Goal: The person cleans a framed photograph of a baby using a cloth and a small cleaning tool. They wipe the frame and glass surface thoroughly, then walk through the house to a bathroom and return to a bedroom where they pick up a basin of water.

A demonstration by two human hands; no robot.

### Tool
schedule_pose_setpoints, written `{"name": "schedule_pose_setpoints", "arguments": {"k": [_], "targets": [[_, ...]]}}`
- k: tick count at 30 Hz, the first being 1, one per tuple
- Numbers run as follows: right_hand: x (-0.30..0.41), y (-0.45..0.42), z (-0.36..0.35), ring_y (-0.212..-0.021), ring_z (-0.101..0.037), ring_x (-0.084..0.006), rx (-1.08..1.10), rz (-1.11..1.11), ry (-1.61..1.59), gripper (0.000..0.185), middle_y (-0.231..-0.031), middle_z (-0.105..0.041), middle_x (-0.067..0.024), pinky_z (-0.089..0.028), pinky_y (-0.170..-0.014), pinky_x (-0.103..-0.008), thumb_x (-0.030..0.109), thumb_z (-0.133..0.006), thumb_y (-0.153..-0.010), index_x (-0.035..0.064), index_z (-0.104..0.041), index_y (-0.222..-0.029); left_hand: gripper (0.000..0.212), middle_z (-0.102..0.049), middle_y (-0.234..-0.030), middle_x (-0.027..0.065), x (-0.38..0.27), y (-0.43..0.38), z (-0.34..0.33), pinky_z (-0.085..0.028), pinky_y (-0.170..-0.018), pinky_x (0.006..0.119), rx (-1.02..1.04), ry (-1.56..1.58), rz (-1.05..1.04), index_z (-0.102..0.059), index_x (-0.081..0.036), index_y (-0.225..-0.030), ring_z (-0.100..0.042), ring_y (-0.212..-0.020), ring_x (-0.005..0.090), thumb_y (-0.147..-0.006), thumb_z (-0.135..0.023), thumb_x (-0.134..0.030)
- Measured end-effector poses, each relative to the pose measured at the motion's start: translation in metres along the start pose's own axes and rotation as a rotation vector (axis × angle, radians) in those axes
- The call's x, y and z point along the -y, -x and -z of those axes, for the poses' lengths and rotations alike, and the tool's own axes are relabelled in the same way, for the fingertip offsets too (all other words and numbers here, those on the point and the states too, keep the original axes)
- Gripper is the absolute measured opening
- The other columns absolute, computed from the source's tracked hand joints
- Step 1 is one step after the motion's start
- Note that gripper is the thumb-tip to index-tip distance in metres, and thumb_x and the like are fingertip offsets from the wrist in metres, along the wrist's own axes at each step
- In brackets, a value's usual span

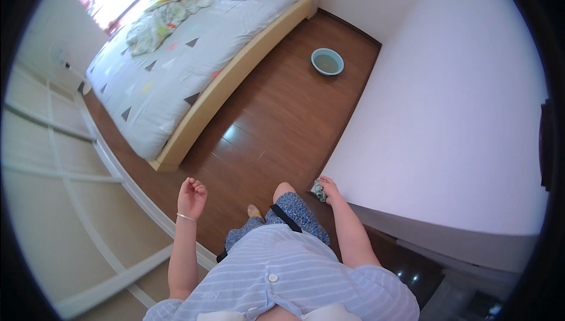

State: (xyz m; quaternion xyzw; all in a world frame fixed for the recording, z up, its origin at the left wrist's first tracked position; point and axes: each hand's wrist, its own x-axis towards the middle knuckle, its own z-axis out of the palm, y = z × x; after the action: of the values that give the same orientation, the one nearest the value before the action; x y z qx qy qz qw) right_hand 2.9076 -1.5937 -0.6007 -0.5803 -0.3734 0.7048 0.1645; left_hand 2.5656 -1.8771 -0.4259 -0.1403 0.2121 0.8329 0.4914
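My right hand (330, 189) grips a crumpled greenish-grey cloth (318, 191). Both are by the corner of the white wall (423, 135), low in the view. On the other side of my body, my left hand (192, 198) is raised above the floor with its palm showing and its fingers loosely curled. Nothing is in it, and a bangle circles that wrist. Farther off, a light blue basin (327, 73) with murky water (326, 62) in it stands on the brown wood floor (247, 122).
A bed (234, 73) with a cream frame fills the upper left, a rumpled quilt (152, 29) lying on it. Sliding wardrobe doors (48, 162) run along the left side. A dark baseboard (353, 113) follows the foot of the right wall.
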Motion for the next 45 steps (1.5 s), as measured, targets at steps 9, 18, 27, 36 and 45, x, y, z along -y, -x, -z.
{"name": "schedule_pose_setpoints", "arguments": {"k": [9, 18, 27, 36, 45], "targets": [[0.072, -0.096, 0.021, -0.073, -0.058, -0.0166, -0.246, -0.202, -0.174, 0.022, -0.083, -0.061, -0.0054, -0.047, -0.062, -0.0317, 0.025, -0.049, -0.086, 0.0069, -0.060, -0.092, 0.016, -0.048, -0.069, 0.0026, 0.031, -0.228, -0.128, -0.042, -0.059, 0.024, -0.044, -0.071, 0.323, -0.052, -0.004, -0.074, -0.045, -0.064, 0.0126, -0.086, -0.049, -0.015], [0.231, -0.245, 0.025, -0.067, -0.060, -0.0175, -0.174, -0.158, -0.150, 0.031, -0.078, -0.063, -0.0093, -0.049, -0.060, -0.0294, 0.028, -0.048, -0.087, 0.0006, -0.061, -0.078, 0.018, -0.049, -0.067, 0.0020, 0.042, -0.399, -0.226, -0.044, -0.059, 0.024, -0.237, -0.126, 0.328, -0.053, -0.006, -0.073, -0.047, -0.062, 0.0125, -0.087, -0.048, -0.016], [0.358, -0.407, 0.045, -0.069, -0.060, -0.0157, -0.310, -0.060, -0.151, 0.028, -0.078, -0.063, -0.0078, -0.048, -0.063, -0.0273, 0.028, -0.055, -0.085, 0.0014, -0.061, -0.079, 0.018, -0.050, -0.067, 0.0017, 0.114, -0.619, -0.299, -0.044, -0.060, 0.024, -0.361, -0.230, 0.584, -0.054, -0.007, -0.072, -0.048, -0.063, 0.0130, -0.086, -0.050, -0.018], [0.386, -0.589, 0.052, -0.074, -0.055, -0.0132, -0.467, -0.205, -0.005, 0.037, -0.078, -0.061, -0.0059, -0.044, -0.067, -0.0278, 0.037, -0.061, -0.078, 0.0011, -0.062, -0.084, 0.019, -0.047, -0.069, 0.0020, 0.232, -0.802, -0.317, -0.042, -0.061, 0.025, -0.395, -0.462, 0.765, -0.050, -0.007, -0.075, -0.045, -0.064, 0.0135, -0.088, -0.048, -0.021], [0.331, -0.869, 0.043, -0.074, -0.055, -0.0138, -0.470, -0.227, -0.005, 0.046, -0.079, -0.061, -0.0076, -0.044, -0.067, -0.0291, 0.044, -0.061, -0.077, -0.0009, -0.062, -0.084, 0.020, -0.044, -0.068, 0.0016, 0.371, -0.923, -0.188, -0.041, -0.060, 0.026, -0.470, -0.558, 0.905, -0.048, -0.008, -0.074, -0.043, -0.062, 0.0128, -0.088, -0.046, -0.021]]}}
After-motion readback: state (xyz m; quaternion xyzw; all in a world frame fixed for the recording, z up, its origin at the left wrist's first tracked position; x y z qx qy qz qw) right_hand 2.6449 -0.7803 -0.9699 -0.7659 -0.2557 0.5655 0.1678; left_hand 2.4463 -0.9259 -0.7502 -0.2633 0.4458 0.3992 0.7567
